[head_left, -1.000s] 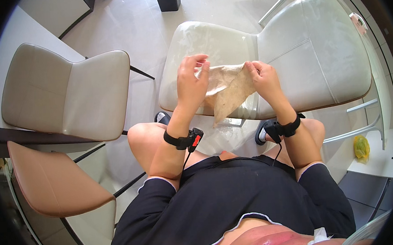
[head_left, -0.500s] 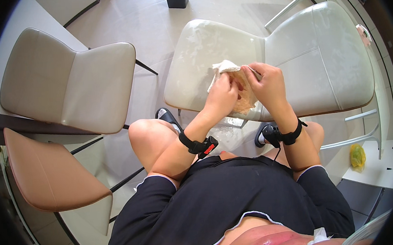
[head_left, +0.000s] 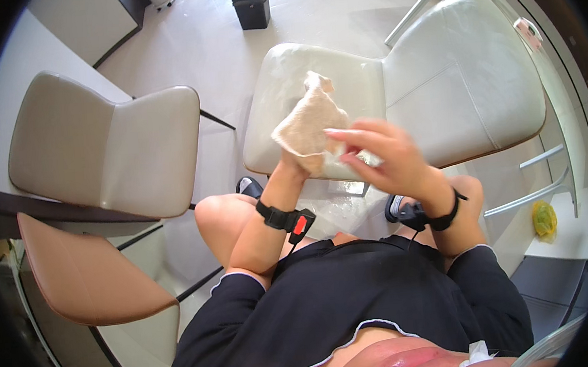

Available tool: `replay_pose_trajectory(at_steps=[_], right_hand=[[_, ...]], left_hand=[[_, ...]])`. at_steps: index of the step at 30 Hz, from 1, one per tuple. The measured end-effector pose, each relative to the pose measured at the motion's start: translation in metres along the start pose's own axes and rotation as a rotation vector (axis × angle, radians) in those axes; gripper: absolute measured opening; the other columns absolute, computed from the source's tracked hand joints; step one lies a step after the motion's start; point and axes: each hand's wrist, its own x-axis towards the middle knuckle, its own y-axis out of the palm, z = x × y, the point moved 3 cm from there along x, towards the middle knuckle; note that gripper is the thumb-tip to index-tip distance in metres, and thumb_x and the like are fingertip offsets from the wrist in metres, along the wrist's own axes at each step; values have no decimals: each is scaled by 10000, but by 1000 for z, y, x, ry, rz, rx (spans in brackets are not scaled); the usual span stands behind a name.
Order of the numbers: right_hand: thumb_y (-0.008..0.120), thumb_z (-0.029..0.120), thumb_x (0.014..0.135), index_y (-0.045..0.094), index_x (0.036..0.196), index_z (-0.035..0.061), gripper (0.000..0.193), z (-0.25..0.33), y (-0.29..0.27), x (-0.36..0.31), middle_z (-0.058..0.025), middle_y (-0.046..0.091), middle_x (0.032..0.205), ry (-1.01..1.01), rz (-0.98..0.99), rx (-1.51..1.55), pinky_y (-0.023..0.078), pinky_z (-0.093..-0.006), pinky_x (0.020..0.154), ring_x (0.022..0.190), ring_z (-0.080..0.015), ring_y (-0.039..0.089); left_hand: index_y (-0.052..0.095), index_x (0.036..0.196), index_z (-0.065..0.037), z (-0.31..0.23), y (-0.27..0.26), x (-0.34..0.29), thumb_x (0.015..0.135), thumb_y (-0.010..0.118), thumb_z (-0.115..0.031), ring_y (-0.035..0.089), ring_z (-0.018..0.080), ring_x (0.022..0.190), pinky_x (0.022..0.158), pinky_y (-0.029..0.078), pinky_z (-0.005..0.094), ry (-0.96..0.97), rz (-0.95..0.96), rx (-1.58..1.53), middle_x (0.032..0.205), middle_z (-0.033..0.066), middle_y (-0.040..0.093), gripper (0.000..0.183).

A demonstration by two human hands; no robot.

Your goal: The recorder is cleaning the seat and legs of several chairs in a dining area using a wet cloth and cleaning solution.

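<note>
A cream cloth [head_left: 309, 124] lies over my left hand [head_left: 293, 168], hiding its fingers; only the wrist and the heel of the hand show. The cloth stays up on this hand, its upper end bunched and its lower edge hanging loose. Just to the right, my right hand [head_left: 389, 155] is off the cloth, slightly blurred, with thumb and forefinger apart and nothing between them. Both hands are above the front part of a pale chair's seat [head_left: 279, 68], which has whitish, wet-looking streaks.
The pale chair's backrest [head_left: 464, 76] extends to the right. To the left are a beige chair [head_left: 149, 153] and a brown chair [head_left: 96, 272]. A black bin [head_left: 252, 9] stands on the floor beyond. At right, a yellow bag [head_left: 544, 220] rests on a white surface.
My right hand has let go of the cloth and moved right and down. The cloth, earlier bunched between both hands with its brownish side showing, now spreads over my left hand.
</note>
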Motion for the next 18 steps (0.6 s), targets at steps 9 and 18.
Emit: replay_pose_trajectory(at_steps=[9,18], right_hand=[[512,76,1014,562,1290,-59,312,-40,-211,-129,-187,588,1250,3,-1157,-420,481,-341,965,1090,-251,598],[455,691,938,570,1278,147,652,-83,-200,-121,-314,404,1486,-125,-1010,-59,272,-545,1171,1423,-434,355]], left_hand=[[500,1312,-23,-155,20,-16,1005,548,-129,618,211,935,808,546,321,69,-48,790,1063,51,617,329],[484,1323,3,-121,49,189,1016,513,-155,587,207,1010,842,534,320,41,-130,1993,1145,72,594,347]])
